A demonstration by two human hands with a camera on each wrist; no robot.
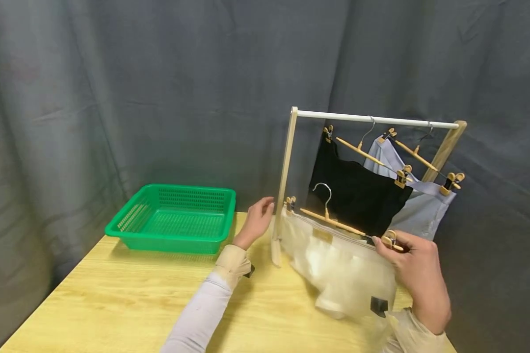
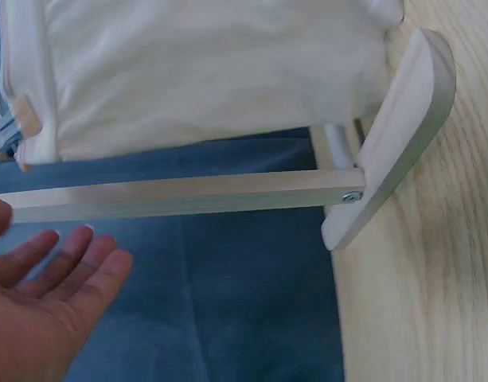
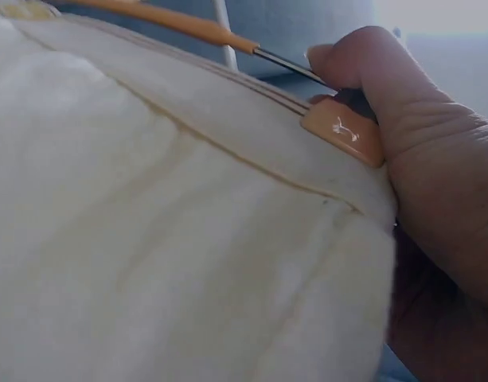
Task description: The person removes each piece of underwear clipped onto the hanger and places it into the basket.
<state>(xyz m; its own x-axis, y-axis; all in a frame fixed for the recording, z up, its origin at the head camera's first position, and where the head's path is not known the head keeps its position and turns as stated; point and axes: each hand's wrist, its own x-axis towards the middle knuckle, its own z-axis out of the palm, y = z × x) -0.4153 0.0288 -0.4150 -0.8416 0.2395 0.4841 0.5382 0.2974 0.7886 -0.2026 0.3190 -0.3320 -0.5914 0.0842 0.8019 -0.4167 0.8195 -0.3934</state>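
Cream shorts (image 1: 349, 269) hang by their waistband from a wooden clip hanger (image 1: 335, 223), whose metal hook points up and is off the rail. My right hand (image 1: 419, 272) grips this hanger at its right end, with the thumb by the clip (image 3: 345, 131) in the right wrist view. The left clip (image 1: 290, 203) holds the other waistband corner, close to the rack's left upright (image 1: 287, 162). Beside that upright is my left hand (image 1: 257, 221), holding nothing, its fingers loosely extended in the left wrist view.
On the rack's white rail (image 1: 375, 118) hang black shorts (image 1: 357, 191) and a light blue garment (image 1: 424, 211), each on a clip hanger. A green plastic basket (image 1: 172, 240) stands on the wooden table (image 1: 128, 294) at the left. Grey curtain (image 1: 194, 88) closes off the back.
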